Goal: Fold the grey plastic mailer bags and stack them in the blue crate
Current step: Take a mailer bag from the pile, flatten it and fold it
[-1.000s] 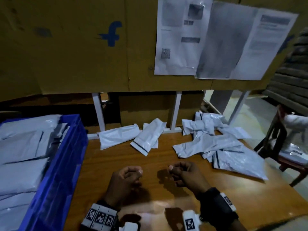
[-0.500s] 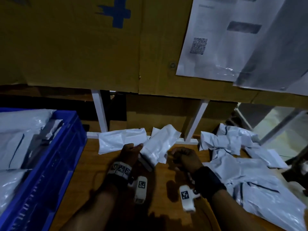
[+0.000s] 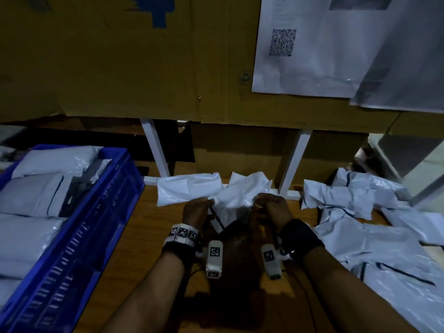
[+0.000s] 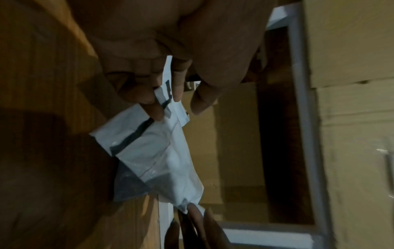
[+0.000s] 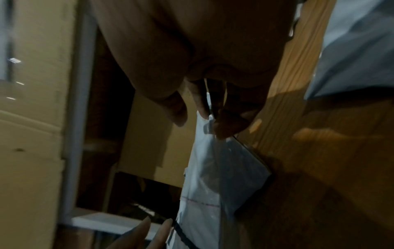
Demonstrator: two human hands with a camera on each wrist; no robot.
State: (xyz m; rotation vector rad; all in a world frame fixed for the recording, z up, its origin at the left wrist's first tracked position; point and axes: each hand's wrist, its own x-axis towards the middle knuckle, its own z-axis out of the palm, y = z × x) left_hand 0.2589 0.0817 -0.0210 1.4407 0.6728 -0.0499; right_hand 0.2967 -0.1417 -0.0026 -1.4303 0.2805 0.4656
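Observation:
Both hands hold one grey mailer bag (image 3: pixel 234 200) at the far middle of the wooden table (image 3: pixel 149 234). My left hand (image 3: pixel 195 211) pinches its left edge, and my right hand (image 3: pixel 272 207) pinches its right edge. In the left wrist view the fingers (image 4: pixel 155 107) clamp the bag (image 4: pixel 162 155) near its dark strip. In the right wrist view the fingertips (image 5: pixel 226 128) pinch a corner of the bag (image 5: pixel 209 185). The blue crate (image 3: pixel 79 236) stands at the left with several folded bags (image 3: pixel 31 195) inside.
Another folded mailer (image 3: pixel 187 191) lies just left of the held one. A loose heap of mailers (image 3: pixel 374 231) covers the right side of the table. White frame posts (image 3: pixel 294 162) and a cardboard wall (image 3: pixel 144 68) with taped papers (image 3: pixel 324 44) rise behind.
Both hands have reached forward from the near table to the far edge and have taken hold of a mailer bag between them. The head view has moved closer.

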